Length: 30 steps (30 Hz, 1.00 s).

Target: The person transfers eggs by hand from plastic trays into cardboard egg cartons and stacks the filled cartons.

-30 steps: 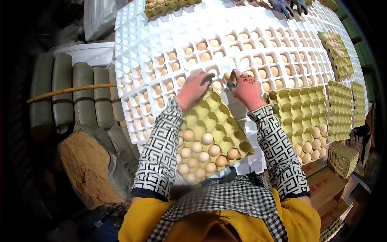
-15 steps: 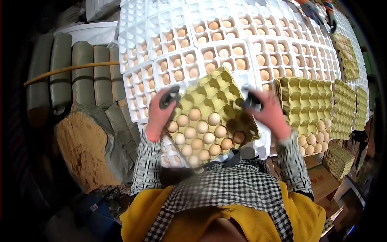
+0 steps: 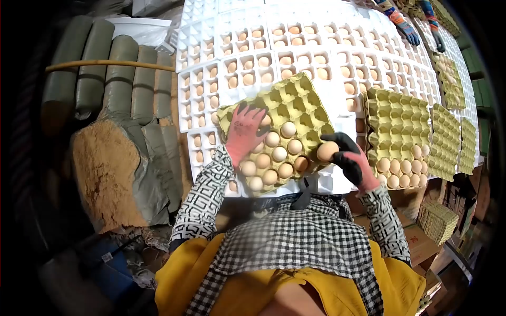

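Note:
My right hand, in a pink glove with black fingertips, pinches a brown egg at the right corner of a yellow-green egg tray. The tray lies tilted in front of me, with several eggs in its nearer part and bare cups in its farther part. Over the tray's left side, my left hand reaches down with its fingers curled around an egg, which is partly hidden. White foam trays holding eggs spread beyond the egg tray.
To the right stand more yellow-green trays, the nearest partly filled with eggs. Another person's gloved hands show at the top right. Wrapped rolls and a torn sack lie at the left. Cardboard boxes are at the lower right.
Both hands have drawn back from the foam trays to the yellow-green tray. My right hand has taken hold of a brown egg; my left hand has closed around another. The view has shifted.

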Available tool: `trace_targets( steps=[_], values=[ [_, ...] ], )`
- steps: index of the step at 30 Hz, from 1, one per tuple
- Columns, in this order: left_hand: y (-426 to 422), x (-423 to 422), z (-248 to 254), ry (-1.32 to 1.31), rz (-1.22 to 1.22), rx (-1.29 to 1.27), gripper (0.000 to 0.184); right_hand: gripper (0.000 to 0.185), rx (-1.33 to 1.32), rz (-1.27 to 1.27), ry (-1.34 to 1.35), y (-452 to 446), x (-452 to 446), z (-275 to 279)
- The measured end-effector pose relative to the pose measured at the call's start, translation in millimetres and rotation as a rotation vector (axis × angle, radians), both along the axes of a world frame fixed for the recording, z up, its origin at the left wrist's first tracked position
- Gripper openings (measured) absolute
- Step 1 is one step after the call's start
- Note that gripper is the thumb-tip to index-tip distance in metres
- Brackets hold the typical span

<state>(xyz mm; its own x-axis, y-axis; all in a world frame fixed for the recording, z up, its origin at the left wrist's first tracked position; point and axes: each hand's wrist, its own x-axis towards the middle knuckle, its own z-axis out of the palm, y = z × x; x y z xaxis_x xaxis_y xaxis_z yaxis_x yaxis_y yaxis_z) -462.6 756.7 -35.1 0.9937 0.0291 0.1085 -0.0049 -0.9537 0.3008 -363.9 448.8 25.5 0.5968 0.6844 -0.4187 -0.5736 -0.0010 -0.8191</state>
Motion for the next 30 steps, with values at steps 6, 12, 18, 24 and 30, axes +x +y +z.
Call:
trace_targets(
  steps=[6,12,18,24,30],
  values=[
    [15.4,-19.1,44.1,-0.090,0.490,-1.658,0.030,0.057,-0.784,0.499,-1.227,65.1,-30.9,-42.1],
    [-27.9,0.3,27.7,0.445,-0.063,0.164,0.054,0.046,-0.473,0.323,-1.044,44.8,-22.5,-55.8],
    [16.5,-10.9,47.0,0.524,0.208,-1.021,0.047,0.050,0.261,0.080,0.169,47.0,22.3,-24.2],
    [62.4,-43.5,53.0,0.077,0.167,-1.980,0.057,0.045,-0.417,0.526,-1.289,98.2,41.5,-21.6],
    [29.2,-7.8,41.5,0.617,0.121,0.225,0.043,0.028,-0.719,0.683,-1.781,115.7,8.1,-50.1]
  ],
)
